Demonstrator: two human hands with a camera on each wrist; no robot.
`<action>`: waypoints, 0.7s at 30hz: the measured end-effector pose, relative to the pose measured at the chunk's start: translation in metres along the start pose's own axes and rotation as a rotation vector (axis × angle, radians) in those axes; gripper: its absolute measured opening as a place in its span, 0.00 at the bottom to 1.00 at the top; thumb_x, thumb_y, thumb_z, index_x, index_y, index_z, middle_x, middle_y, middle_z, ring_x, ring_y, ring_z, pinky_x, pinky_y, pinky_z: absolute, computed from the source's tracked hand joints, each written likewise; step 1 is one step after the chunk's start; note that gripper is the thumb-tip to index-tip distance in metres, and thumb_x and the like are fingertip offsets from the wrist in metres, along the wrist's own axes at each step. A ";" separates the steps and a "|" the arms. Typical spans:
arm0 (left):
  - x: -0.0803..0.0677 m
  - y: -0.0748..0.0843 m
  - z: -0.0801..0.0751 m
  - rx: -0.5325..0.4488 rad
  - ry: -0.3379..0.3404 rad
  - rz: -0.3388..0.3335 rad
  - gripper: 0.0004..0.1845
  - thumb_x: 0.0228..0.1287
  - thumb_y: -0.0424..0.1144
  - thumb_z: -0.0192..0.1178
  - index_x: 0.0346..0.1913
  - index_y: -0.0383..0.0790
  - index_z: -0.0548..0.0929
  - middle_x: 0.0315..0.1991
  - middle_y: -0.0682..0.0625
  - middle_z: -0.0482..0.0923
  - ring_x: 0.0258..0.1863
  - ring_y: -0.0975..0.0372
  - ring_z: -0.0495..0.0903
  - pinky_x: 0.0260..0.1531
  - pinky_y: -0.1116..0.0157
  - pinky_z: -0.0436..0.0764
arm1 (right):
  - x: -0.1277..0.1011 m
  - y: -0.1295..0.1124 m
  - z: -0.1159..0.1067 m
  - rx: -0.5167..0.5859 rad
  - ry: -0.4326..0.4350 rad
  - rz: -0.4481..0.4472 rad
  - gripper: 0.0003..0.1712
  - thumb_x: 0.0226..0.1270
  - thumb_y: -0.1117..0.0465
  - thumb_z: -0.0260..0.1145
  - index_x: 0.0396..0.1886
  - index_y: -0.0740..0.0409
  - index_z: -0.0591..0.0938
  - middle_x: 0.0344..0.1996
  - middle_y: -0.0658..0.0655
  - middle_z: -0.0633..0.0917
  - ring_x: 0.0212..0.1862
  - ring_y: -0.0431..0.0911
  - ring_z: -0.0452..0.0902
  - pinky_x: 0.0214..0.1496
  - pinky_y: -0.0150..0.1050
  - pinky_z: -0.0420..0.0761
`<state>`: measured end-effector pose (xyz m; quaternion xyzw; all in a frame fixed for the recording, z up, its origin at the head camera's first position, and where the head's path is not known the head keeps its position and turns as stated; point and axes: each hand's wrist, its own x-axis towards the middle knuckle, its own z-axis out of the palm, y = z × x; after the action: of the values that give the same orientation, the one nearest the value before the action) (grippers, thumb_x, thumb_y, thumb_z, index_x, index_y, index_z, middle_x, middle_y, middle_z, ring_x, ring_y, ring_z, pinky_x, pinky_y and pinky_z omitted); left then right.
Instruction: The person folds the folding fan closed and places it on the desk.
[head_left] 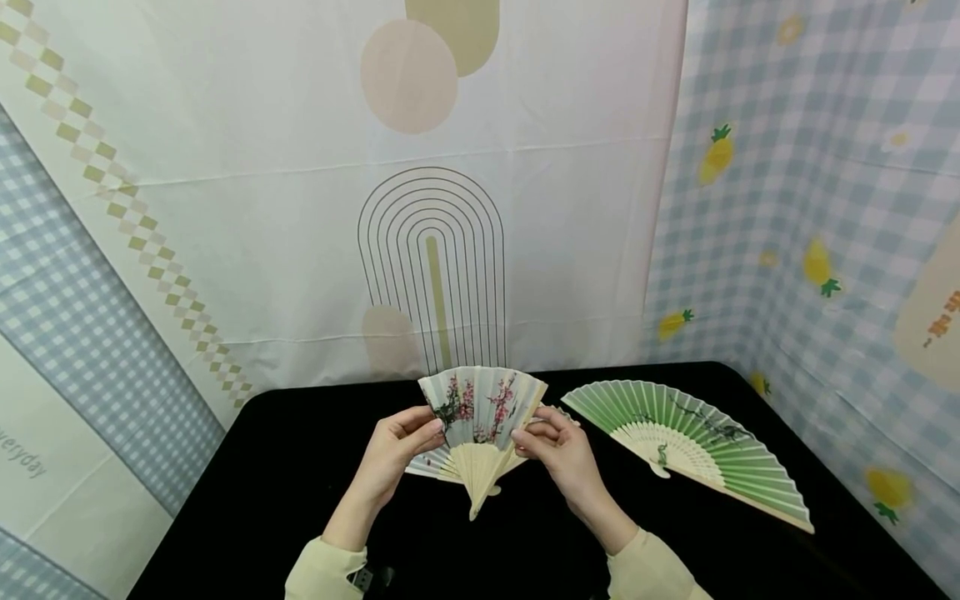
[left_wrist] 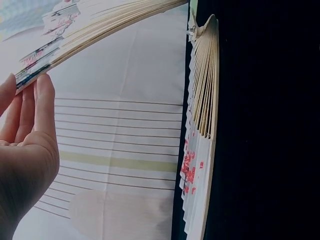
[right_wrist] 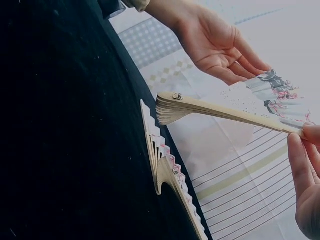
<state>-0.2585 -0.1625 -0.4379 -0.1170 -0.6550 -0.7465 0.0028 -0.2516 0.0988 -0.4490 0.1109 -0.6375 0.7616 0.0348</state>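
A white folding fan [head_left: 491,404] printed with pink blossoms is held up, partly spread, pivot end down, above the black table. My left hand [head_left: 396,454] pinches its left edge between thumb and fingers. On the opposite edge, the right hand [head_left: 561,457] pinches the outer rib; the right wrist view shows thumb and fingertips on that rib. Beneath and behind it a second white fan [left_wrist: 195,175] with red flowers lies spread on the table, partly hidden in the head view by the held fan and the hands.
A green folding fan [head_left: 712,433] lies spread open on the table's right side. The black-covered table [head_left: 300,450] meets a pale printed cloth [head_left: 300,250] behind. A blue checked cloth [head_left: 750,208] with pineapples hangs at the right.
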 end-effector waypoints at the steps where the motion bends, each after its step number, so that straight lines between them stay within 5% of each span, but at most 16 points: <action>1: 0.000 0.000 0.000 0.001 -0.002 0.001 0.18 0.70 0.31 0.63 0.55 0.18 0.79 0.36 0.49 0.83 0.39 0.60 0.86 0.47 0.60 0.86 | 0.000 0.000 0.000 -0.001 -0.002 0.000 0.24 0.65 0.71 0.71 0.59 0.72 0.77 0.35 0.57 0.88 0.36 0.43 0.87 0.42 0.38 0.88; 21: 0.001 -0.007 0.005 0.049 -0.005 0.011 0.17 0.68 0.31 0.65 0.53 0.20 0.80 0.37 0.47 0.82 0.39 0.60 0.86 0.46 0.60 0.86 | -0.003 0.004 0.005 0.048 0.010 0.049 0.23 0.64 0.74 0.69 0.58 0.73 0.76 0.34 0.58 0.87 0.32 0.44 0.85 0.39 0.41 0.88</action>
<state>-0.2595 -0.1561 -0.4437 -0.1224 -0.6724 -0.7300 0.0082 -0.2487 0.0931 -0.4527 0.0921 -0.6213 0.7780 0.0168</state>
